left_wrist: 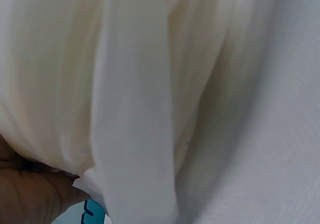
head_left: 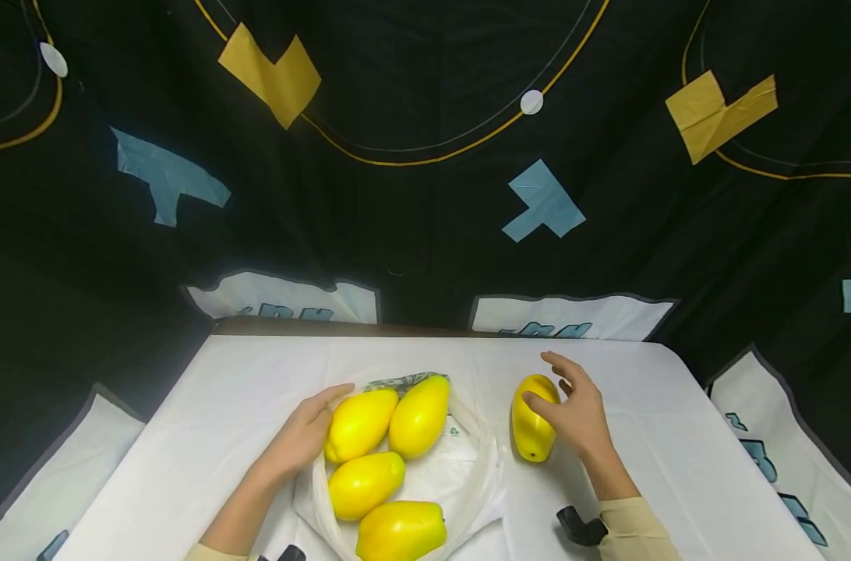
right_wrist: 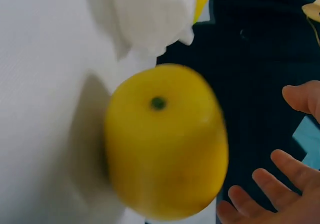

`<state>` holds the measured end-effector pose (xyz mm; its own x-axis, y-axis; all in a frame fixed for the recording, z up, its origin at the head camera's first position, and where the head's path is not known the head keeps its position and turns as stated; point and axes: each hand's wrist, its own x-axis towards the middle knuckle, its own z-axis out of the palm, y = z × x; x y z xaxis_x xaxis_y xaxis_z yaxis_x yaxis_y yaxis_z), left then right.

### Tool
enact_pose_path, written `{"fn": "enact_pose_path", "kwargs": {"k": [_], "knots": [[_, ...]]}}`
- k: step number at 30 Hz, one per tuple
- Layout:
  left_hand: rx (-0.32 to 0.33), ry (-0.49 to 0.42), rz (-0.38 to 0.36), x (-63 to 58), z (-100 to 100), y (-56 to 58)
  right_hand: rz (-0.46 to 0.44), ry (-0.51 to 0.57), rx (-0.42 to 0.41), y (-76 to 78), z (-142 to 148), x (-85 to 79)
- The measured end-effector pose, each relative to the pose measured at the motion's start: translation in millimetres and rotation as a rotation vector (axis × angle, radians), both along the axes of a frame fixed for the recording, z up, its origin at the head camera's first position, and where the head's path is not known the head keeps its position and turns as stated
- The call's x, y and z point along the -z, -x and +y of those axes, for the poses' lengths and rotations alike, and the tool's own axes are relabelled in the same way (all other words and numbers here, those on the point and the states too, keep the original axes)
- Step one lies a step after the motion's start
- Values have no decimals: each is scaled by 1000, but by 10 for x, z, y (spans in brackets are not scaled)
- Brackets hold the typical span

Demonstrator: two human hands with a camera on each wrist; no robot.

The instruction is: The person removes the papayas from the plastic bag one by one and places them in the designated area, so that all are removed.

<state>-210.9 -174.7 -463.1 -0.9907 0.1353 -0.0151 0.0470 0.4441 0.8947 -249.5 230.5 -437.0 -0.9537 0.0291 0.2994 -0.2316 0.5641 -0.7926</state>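
Note:
A white plastic bag [head_left: 492, 467] lies wide-mouthed on the table, with several yellow mangoes [head_left: 418, 417] inside it. My left hand [head_left: 302, 436] grips the bag's left rim beside the upper left mango; in the left wrist view its thumb [left_wrist: 45, 194] presses against the folded plastic [left_wrist: 132, 103]. Right of the bag, one more mango [head_left: 531, 428] rests on the table. Over that mango's right side hovers my right hand [head_left: 576, 409], fingers spread and thumb apart. The right wrist view shows a gap between the mango [right_wrist: 167, 149] and the fingers [right_wrist: 280, 189].
White cloth covers the table [head_left: 608, 358]. A black curtain [head_left: 411, 241] with taped shapes hangs behind its far edge. Near my right sleeve [head_left: 636, 526] is a black wrist-worn device [head_left: 580, 526], and another black piece [head_left: 291, 553] shows by the left sleeve.

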Motion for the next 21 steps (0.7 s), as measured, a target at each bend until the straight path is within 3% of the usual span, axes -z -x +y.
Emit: {"fn": "enact_pose_path", "kwargs": {"k": [12, 21], "knots": [[0, -3, 2, 20, -19, 24, -58, -36, -59, -76, -306, -198], [1, -15, 17, 58, -8, 23, -55, 13, -134, -108, -567, -238]]}}
